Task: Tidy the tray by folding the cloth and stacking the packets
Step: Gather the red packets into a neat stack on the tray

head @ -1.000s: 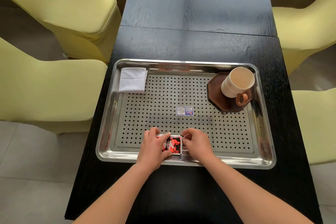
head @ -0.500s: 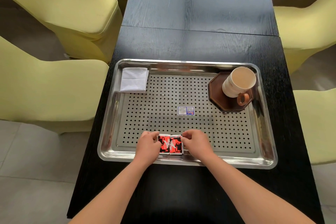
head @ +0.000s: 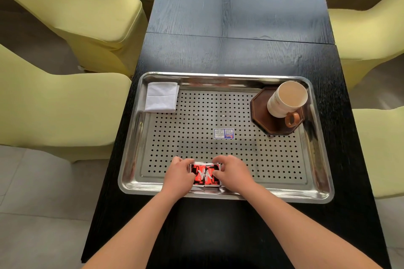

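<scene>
Left hand (head: 178,176) and right hand (head: 232,173) curled from either side around the red packets (head: 205,175), fingertips pinching the pile's edges, probably to square it against the near rim of the tray (head: 218,195) on the dark surface (head: 218,54). Cloth (head: 161,97) already folded, well away in the corner far-left of the hands; mug (head: 285,99) on its coaster (head: 265,123) far-right. Compared with a second before, left fingers drawn off the packet tops to their sides.

Steel tray (head: 323,190) on black table (head: 229,57), folded cloth (head: 161,97) far-left corner, left hand (head: 178,176) and right hand (head: 232,172) pinching red packets (head: 205,175) at near rim.
</scene>
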`<state>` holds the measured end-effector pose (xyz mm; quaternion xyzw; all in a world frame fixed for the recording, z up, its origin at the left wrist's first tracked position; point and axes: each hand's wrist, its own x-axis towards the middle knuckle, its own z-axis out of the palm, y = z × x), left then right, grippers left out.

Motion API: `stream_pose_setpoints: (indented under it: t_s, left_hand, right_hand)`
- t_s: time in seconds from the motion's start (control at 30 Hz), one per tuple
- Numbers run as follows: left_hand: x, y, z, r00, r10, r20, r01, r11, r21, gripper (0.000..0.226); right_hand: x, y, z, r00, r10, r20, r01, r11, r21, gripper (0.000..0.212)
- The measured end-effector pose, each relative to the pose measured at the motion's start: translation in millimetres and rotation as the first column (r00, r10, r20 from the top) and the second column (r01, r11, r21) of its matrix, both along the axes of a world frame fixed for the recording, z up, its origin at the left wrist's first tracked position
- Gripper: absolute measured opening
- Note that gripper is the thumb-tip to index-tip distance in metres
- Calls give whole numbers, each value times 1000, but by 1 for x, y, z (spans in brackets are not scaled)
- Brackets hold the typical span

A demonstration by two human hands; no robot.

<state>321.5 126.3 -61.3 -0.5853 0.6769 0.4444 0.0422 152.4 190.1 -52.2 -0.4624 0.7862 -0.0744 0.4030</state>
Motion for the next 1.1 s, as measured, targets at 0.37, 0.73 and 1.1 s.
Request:
stream_pose_setpoints:
  t_s: [0.37, 0.73, 1.1]
  left_hand:
    - [6, 1, 3, 1000, -8, -2, 8, 1000, -15, 59]
    - [3, 6, 3, 994, -96, 60, 100, 992, -74, 64]
    - [10, 5, 12, 985, 174, 2, -174, 984, 24, 51]
  right_hand:
    - [-1, 3, -2, 1000, -6, -12, 5, 1000, -14, 40]
    - [0, 3, -5, 999, -47, -18, 47, 998, -34, 34]
    - [1, 14, -3, 989, -144, -36, 141, 988, -70, 31]
